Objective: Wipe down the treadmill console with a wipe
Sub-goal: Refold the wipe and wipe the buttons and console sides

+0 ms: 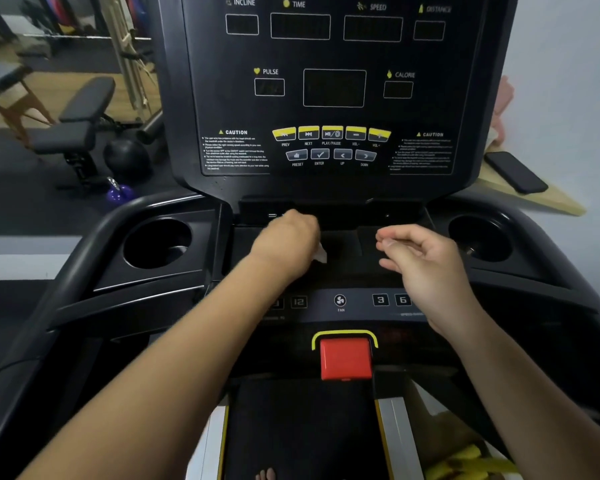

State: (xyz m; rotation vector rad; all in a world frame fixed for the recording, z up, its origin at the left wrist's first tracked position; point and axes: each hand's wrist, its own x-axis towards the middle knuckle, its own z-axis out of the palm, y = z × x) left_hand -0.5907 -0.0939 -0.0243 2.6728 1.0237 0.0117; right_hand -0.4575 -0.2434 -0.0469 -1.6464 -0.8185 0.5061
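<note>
The black treadmill console [333, 88] fills the upper middle, with dark displays and yellow buttons. Below it lies a recessed tray [343, 251]. My left hand [286, 242] is curled over a white wipe [321, 253] in that tray, knuckles up; only a corner of the wipe shows at the hand's right side. My right hand [420, 258] hovers to the right above the tray, fingers loosely curled, holding nothing.
Cup holders sit at the left [156, 242] and right [478, 237] of the tray. A red stop button [346, 358] is below a strip with a fan key. A black phone [515, 171] lies on a wooden board right of the console. A weight bench [80, 116] stands at left.
</note>
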